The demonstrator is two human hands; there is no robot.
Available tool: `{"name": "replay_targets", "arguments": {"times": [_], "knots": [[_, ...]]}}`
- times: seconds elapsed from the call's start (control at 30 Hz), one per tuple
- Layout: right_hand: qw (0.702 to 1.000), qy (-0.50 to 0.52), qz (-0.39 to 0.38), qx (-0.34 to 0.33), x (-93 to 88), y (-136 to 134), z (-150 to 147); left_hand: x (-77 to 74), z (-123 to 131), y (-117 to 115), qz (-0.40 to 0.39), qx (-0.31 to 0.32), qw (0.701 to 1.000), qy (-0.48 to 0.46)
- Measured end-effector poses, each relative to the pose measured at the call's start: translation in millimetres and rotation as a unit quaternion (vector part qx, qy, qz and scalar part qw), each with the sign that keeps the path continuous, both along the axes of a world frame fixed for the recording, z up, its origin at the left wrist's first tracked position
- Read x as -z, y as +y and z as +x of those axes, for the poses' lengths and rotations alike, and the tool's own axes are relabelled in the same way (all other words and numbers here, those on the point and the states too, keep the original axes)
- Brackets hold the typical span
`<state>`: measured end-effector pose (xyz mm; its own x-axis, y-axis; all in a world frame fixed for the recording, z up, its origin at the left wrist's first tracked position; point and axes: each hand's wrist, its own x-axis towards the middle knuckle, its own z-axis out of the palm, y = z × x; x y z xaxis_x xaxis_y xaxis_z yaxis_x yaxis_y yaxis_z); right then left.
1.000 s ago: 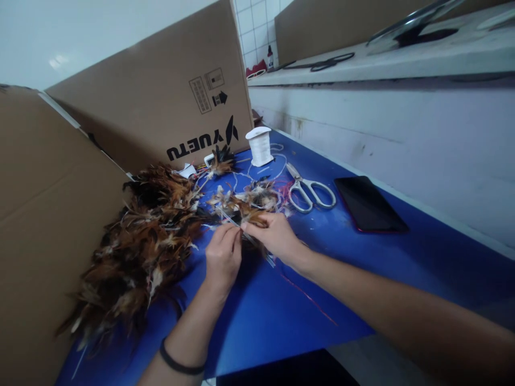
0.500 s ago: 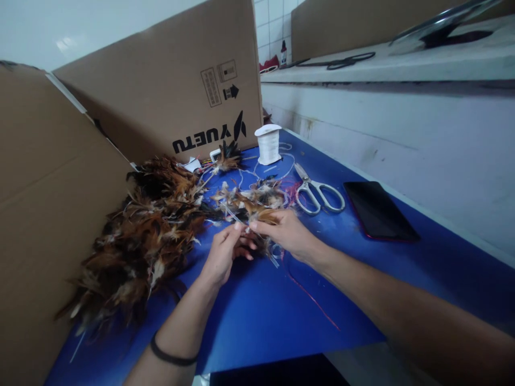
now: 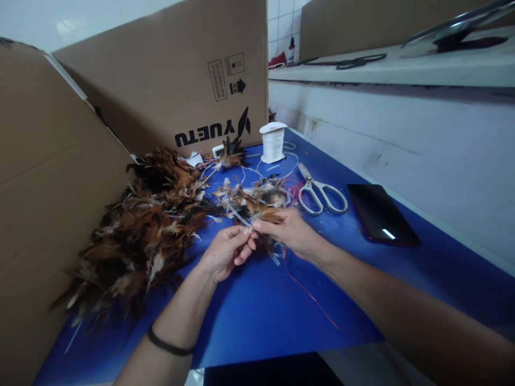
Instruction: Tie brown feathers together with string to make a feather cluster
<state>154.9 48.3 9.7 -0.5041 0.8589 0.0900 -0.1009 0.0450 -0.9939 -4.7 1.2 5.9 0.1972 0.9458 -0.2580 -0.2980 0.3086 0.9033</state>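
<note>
One brown, white-flecked feather bundle (image 3: pixel 264 215) pinched in right hand (image 3: pixel 288 233).

Blue table (image 3: pixel 257 316) bears a feather pile (image 3: pixel 140 230), white thread spool (image 3: pixel 273 142), scissors (image 3: pixel 319 193), black phone (image 3: pixel 380 214) and cardboard boxes (image 3: pixel 169 80).

Pinches a thin clear strip (image 3: pixel 238 215) with the left hand (image 3: pixel 227 251), fingertips touching those of the right hand (image 3: pixel 287 231). Grips a small feather bundle (image 3: pixel 263 213) under the right hand's fingers. Beyond the right hand: scissors (image 3: pixel 319 194), then a dark phone (image 3: pixel 380 214). Left of the left hand: a big feather pile (image 3: pixel 148 230).
</note>
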Motion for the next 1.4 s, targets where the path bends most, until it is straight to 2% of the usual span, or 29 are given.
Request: {"name": "replay_targets", "arguments": {"times": [0.13,0.4,0.6,0.7,0.8,0.9,1.0,1.1,1.2,1.3,1.4], "knots": [[1.000,0.007,0.007,-0.003,-1.2,-1,0,0.0,-1,0,0.009,0.002,1.000,-0.009],[0.992,0.015,0.083,-0.096,-0.9,3,4,-0.5,-1,-1,0.006,0.010,1.000,-0.026],[0.992,-0.033,0.099,-0.071,-2.6,3,5,-1.4,6,-4,0.016,-0.030,0.999,0.017],[0.993,-0.043,0.098,-0.055,-1.9,3,3,1.7,12,-6,0.069,-0.069,0.993,0.067],[0.995,-0.043,0.089,-0.032,0.0,3,0,7.1,16,-6,0.139,-0.111,0.975,0.136],[0.997,-0.047,0.064,-0.001,2.7,2,-3,12.2,15,-6,0.198,-0.142,0.945,0.220],[0.998,-0.038,0.025,0.032,5.3,-1,-6,14.4,13,-6,0.248,-0.173,0.899,0.318],[0.999,-0.012,-0.023,0.042,6.1,-4,-8,14.2,10,-7,0.296,-0.192,0.837,0.419],[0.996,0.010,-0.075,0.051,4.6,-8,-11,13.3,9,-6,0.362,-0.204,0.763,0.496],[0.990,0.020,-0.122,0.062,1.8,-10,-12,13.1,10,-6,0.431,-0.214,0.691,0.539],[0.985,0.022,-0.159,0.062,-0.4,-11,-13,13.7,10,-5,0.475,-0.221,0.639,0.563]]}}
